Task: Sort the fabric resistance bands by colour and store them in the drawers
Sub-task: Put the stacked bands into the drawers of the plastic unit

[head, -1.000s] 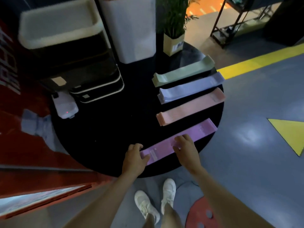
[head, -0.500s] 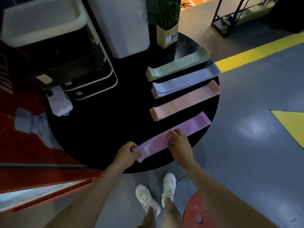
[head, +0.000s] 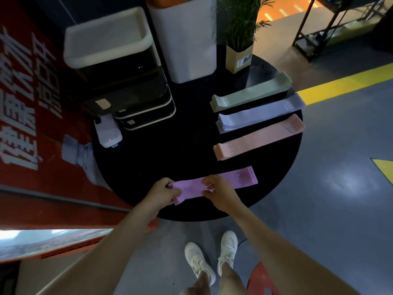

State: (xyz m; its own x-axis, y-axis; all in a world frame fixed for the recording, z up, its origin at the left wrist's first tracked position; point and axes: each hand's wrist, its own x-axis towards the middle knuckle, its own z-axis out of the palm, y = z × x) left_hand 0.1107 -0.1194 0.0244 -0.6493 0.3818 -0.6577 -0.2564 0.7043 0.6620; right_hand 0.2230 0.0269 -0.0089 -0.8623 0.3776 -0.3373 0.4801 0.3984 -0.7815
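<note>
Head camera, looking straight down on a round black table point(head: 170, 167), and both hands are on the purple fabric resistance band point(head: 214, 184) at the table's near edge. The left hand point(head: 161, 193) has its fingers curled round the band's left end, pinching it. The right hand point(head: 219, 193) grips the same band near its middle, fingers curled over the fabric, and the right end runs free beyond it, flat on the tabletop. The two hands sit close together, only a short stretch of purple between them.

Further back on the right, three stacks lie in parallel rows, each apart from the next: the pink fabric bands point(head: 259, 137) nearest, then the lavender fabric bands point(head: 261, 112), then the pale green fabric bands point(head: 251, 93). Back left stands the dark drawer unit with white trim point(head: 127, 88), a white power strip point(head: 108, 132) just beside its front corner. A potted plant in a tan box point(head: 239, 58) stands at the far edge.
</note>
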